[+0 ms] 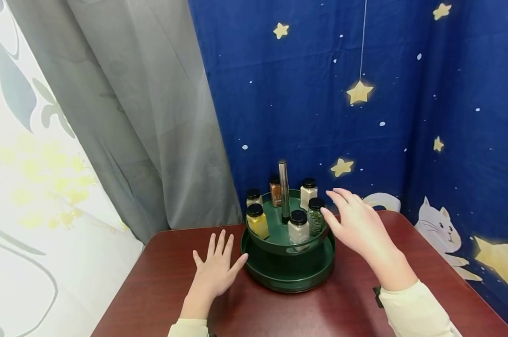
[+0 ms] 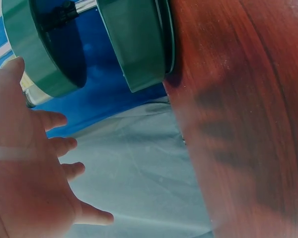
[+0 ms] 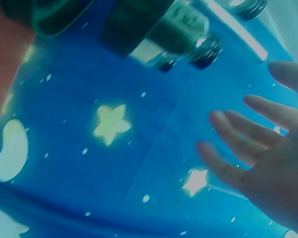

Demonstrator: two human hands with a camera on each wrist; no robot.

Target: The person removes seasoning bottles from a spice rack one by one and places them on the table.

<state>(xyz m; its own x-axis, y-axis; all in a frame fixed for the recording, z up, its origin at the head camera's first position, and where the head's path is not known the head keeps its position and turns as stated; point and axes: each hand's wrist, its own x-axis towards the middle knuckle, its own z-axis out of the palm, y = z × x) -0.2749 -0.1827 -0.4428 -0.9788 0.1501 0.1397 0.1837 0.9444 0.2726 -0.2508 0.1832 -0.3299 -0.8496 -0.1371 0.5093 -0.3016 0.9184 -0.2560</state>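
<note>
A green two-tier turntable rack [image 1: 289, 283] stands on the table, a metal post [image 1: 284, 187] rising from its middle. Several black-capped spice jars stand on its upper tier: a yellow one [image 1: 258, 225], a white one [image 1: 298, 229], a green-flecked one [image 1: 315, 220], a cream one [image 1: 308, 193] and a reddish one [image 1: 275, 194] among them. My left hand [image 1: 214, 271] is spread, palm down, left of the rack, holding nothing. To the right of the upper tier, my right hand [image 1: 359, 224] hovers near the green-flecked jar with loosely bent fingers and holds nothing.
The dark red wooden table [image 1: 153, 290] runs under the rack to the curtains. Behind it hang a grey curtain [image 1: 186, 178] and a blue star-printed curtain [image 1: 279, 93]. A white leaf-patterned cloth [image 1: 35, 187] is at the left.
</note>
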